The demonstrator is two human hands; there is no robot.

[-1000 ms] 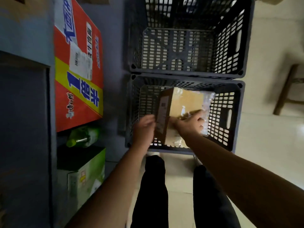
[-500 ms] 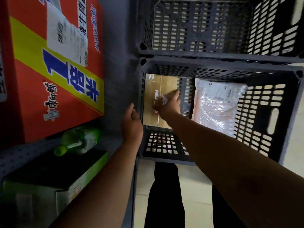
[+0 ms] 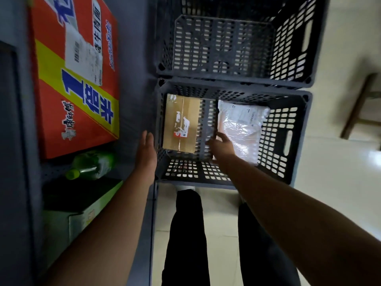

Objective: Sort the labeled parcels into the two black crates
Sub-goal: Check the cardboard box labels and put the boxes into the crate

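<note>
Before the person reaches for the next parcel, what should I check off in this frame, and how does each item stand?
1. Brown box lies flat inside the near crate, on its left side: ok.
2. Bubble mailer sits in the same crate, on its right side, apart from the box: ok.
3. Both hands empty: left hand open beside the crate's left wall, right hand open above the crate floor: ok.
4. Far crate has room: ok, no parcel shows in it.
5. Labels match this crate: cannot tell, print is unreadable.
6. Next labeled parcel within reach: cannot tell.
</note>
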